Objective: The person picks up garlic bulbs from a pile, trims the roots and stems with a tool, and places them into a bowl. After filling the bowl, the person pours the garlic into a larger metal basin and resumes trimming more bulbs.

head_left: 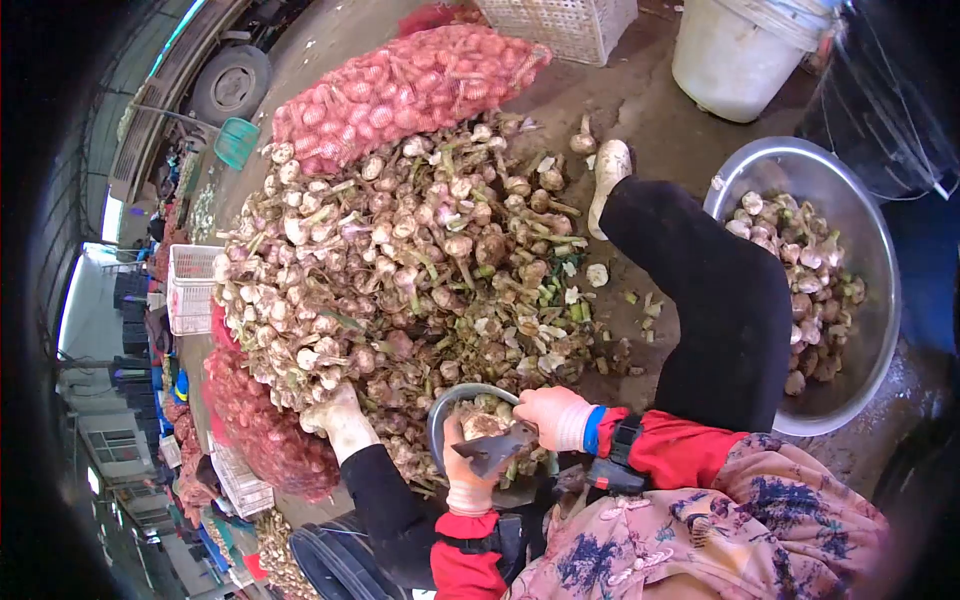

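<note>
My left hand (pixel 468 472), in a pale glove, is closed low in the middle of the head view. A flat dark metal blade (pixel 492 449) crosses in front of its fingers, so what they hold is hidden. Just right of it my right hand (pixel 553 414), gloved too, is closed at the wide end of the blade; its grip is partly hidden. Beneath both hands is a grey round basin (pixel 437 424) with garlic (pixel 486 420) in it. A large heap of garlic bulbs with stems (pixel 400 250) spreads beyond, between my feet.
Red mesh sacks of garlic (pixel 400 95) (pixel 265 430) border the heap. A wide metal basin (pixel 880 330) with garlic bulbs stands right of my right leg (pixel 700 270). Farther off are a white bucket (pixel 735 60), a white basket (pixel 570 25) and a green scoop (pixel 236 142).
</note>
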Motion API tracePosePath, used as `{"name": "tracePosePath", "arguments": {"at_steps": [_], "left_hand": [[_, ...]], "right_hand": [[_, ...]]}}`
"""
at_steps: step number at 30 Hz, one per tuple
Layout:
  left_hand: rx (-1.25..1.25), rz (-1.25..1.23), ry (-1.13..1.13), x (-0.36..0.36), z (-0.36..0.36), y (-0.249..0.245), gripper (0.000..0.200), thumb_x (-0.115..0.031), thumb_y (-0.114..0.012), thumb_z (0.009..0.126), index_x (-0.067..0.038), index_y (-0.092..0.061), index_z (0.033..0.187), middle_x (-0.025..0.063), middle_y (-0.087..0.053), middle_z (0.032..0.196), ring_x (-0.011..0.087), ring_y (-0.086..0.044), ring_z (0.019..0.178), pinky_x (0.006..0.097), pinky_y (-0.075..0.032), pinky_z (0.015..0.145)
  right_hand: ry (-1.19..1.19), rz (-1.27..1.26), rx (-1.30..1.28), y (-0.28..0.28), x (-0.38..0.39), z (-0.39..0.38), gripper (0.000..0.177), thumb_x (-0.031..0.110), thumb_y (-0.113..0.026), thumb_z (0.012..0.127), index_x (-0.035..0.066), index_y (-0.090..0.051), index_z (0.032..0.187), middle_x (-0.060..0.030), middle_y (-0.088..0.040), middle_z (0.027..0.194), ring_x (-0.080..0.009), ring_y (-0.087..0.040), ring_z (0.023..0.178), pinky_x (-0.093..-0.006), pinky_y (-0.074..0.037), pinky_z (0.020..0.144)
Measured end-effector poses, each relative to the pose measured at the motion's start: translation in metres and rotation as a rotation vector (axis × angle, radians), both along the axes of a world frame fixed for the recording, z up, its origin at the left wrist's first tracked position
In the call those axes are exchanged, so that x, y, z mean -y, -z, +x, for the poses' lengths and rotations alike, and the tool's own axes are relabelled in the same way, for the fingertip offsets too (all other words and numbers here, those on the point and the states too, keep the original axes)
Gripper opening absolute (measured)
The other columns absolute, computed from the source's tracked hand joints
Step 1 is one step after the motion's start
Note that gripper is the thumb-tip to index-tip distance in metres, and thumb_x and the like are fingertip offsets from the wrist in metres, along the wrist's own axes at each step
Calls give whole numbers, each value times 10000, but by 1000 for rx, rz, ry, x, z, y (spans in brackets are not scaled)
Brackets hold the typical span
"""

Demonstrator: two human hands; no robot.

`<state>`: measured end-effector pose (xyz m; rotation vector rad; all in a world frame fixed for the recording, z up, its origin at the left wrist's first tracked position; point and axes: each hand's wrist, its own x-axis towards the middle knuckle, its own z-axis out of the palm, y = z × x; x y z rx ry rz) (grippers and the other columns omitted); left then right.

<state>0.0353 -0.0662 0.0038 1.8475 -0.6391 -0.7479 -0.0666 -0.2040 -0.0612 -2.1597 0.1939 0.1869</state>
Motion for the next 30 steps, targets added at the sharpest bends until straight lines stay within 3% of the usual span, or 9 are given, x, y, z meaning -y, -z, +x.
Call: {"name": "tracePosePath", "arguments": {"at_steps": [2, 4, 6, 9, 10, 20, 24, 28, 30], "left_hand": [[-939, -324, -377, 5, -11, -13, 438, -62, -643, 804, -67, -454, 1199, 125, -590, 1069, 260, -622, 941, 394, -537, 799], [-881, -135, -512, -3, -11, -3, 541, -4, -724, 693, -68, -470, 1167, 122, -600, 1014, 233, -617, 922, 400, -533, 785], [105, 48, -157, 6, -25, -7, 617, 18, -775, 614, -69, -470, 1143, 117, -600, 991, 213, -611, 906, 396, -529, 771], [22, -86, -3, -10, -45, -50, 761, -33, -843, 536, -37, -434, 1177, 88, -572, 1065, 190, -588, 937, 323, -501, 820], [138, -48, 89, -10, -36, -57, 788, -35, -850, 525, -31, -425, 1189, 86, -569, 1070, 185, -584, 940, 310, -497, 823], [-260, -359, -559, -10, -10, -5, 505, 22, -669, 764, -68, -483, 1226, 49, -563, 1117, 182, -557, 996, 317, -477, 857], [-695, -776, -462, 8, -20, -2, 432, -224, -672, 749, -68, -554, 1134, 76, -582, 1129, 230, -569, 1026, 388, -469, 908], [-832, -835, -544, 10, -22, 9, 477, -190, -674, 705, -67, -554, 1149, 106, -619, 1093, 271, -605, 1023, 423, -509, 894], [-826, -908, -378, 22, -25, -10, 515, -206, -690, 715, -58, -532, 1182, 115, -611, 1115, 276, -600, 1042, 429, -523, 878]], "right_hand": [[0, -8, 15, 11, -3, -2, 315, 129, -654, 672, 102, -619, 984, -139, -582, 943, -350, -602, 917, -435, -502, 765], [23, 1, 83, 27, -3, -2, 289, 119, -640, 674, 95, -615, 961, -139, -570, 926, -361, -605, 879, -445, -504, 740], [141, 68, -200, 22, 7, -2, 294, 89, -602, 678, 89, -679, 962, -181, -652, 954, -365, -633, 898, -431, -516, 777], [307, 62, -475, 123, 37, -16, 247, 151, -590, 765, 44, -677, 970, -198, -668, 934, -351, -648, 892, -404, -514, 773], [648, 469, -363, 130, 28, -6, 241, 140, -568, 777, 46, -670, 973, -206, -667, 922, -369, -640, 883, -415, -504, 765], [423, 395, 273, 12, -4, -18, 234, 74, -612, 703, 66, -628, 936, -125, -593, 892, -323, -596, 848, -370, -483, 736], [386, 409, 343, 1, -9, -14, 268, 59, -611, 684, 65, -615, 952, -123, -566, 907, -327, -582, 855, -370, -476, 738], [303, 472, -101, 38, 0, -5, 262, 86, -589, 716, 75, -628, 974, -153, -602, 854, -349, -593, 881, -395, -485, 762], [218, 306, -252, 155, -19, -9, 309, 157, -597, 715, 61, -640, 1006, -194, -654, 993, -367, -623, 911, -428, -499, 792]]}}
